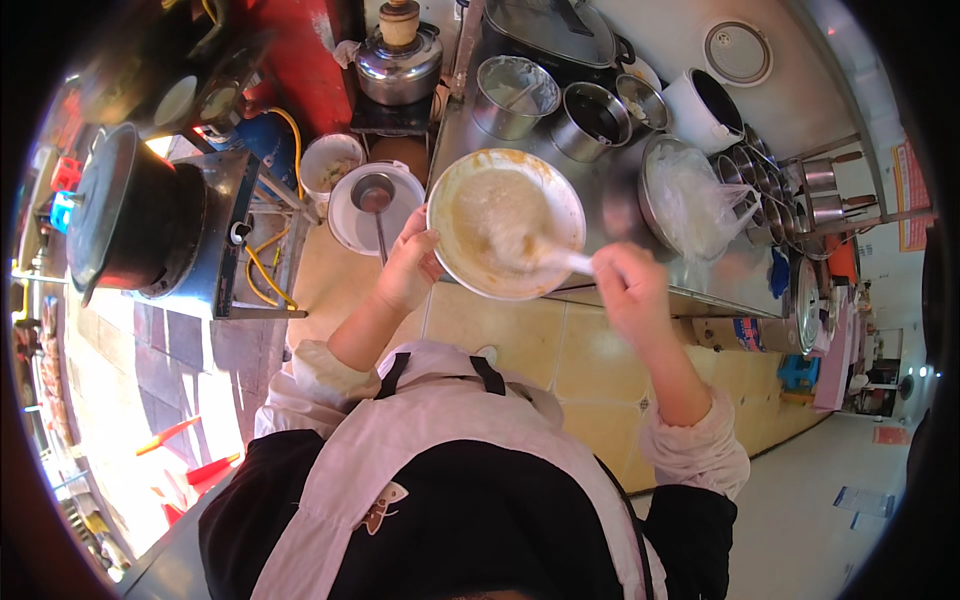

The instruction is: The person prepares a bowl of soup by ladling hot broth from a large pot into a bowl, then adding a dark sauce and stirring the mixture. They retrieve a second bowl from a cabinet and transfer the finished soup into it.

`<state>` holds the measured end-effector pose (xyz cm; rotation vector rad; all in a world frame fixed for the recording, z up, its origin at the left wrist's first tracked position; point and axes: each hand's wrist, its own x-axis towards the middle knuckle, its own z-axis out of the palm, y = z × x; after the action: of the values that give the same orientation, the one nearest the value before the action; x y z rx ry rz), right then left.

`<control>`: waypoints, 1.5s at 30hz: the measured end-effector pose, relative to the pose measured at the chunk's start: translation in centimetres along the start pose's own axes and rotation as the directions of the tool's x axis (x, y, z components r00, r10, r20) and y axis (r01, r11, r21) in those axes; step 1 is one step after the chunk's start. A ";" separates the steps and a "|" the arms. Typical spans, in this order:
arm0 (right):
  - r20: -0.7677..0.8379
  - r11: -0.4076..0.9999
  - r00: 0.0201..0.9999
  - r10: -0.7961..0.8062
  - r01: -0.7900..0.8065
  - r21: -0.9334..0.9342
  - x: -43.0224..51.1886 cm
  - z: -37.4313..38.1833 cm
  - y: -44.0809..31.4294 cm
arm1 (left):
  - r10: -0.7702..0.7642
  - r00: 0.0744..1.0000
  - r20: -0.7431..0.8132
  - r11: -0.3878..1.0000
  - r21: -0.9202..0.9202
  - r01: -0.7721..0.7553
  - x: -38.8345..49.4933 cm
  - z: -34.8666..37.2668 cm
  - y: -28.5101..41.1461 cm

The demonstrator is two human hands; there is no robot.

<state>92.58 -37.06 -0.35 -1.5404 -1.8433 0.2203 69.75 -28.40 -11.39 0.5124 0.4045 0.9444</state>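
A white bowl (570, 217) of pale, creamy batter is held up near the edge of a steel counter. My left hand (411, 259) grips its left rim, thumb on the edge and fingers around the outside. In my right hand (634, 289) is the handle of a white spoon or spatula (574, 259), whose head is in the batter at the bowl's lower middle. The utensil and the batter's surface are blurred. Below and left of the bowl, a steel ladle (373, 193) rests in a white bucket (341, 217).
The steel counter (607, 184) carries steel pots (592, 120), a lidded black pan (551, 34) and a basin (651, 191) with a plastic bag. On the left, a large lidded pot (135, 217) stands on a gas stove (217, 225) with a yellow hose. A kettle (397, 71) stands behind the buckets.
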 end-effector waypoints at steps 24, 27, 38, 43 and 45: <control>-0.097 0.998 0.995 -0.036 0.032 -0.045 1.9 2.4 -1.1 | 0.049 0.998 -0.031 0.999 0.020 -0.048 -0.5 -1.6 0.4; -0.032 1.000 0.999 -0.009 0.008 -0.029 1.1 3.8 -1.0 | 0.054 0.998 -0.023 0.998 0.019 -0.054 -0.3 -2.2 0.0; 0.077 0.829 0.963 -0.257 0.261 -0.495 0.9 1.4 5.1 | -0.042 0.998 -0.051 0.998 0.034 0.043 3.6 -1.5 -3.0; 0.081 0.938 0.950 -0.301 0.311 -0.157 2.3 0.1 9.4 | -0.038 0.994 -0.107 0.999 0.003 0.038 6.8 -1.6 -6.2; -0.082 0.991 0.990 -0.113 0.106 -0.087 3.3 -0.2 14.8 | -0.024 0.992 -0.128 1.000 -0.006 0.024 7.8 -1.5 -7.4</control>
<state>104.33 -30.10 -6.95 -1.4745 -1.8823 0.0261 77.95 -25.03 -17.67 0.4432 0.5227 0.9577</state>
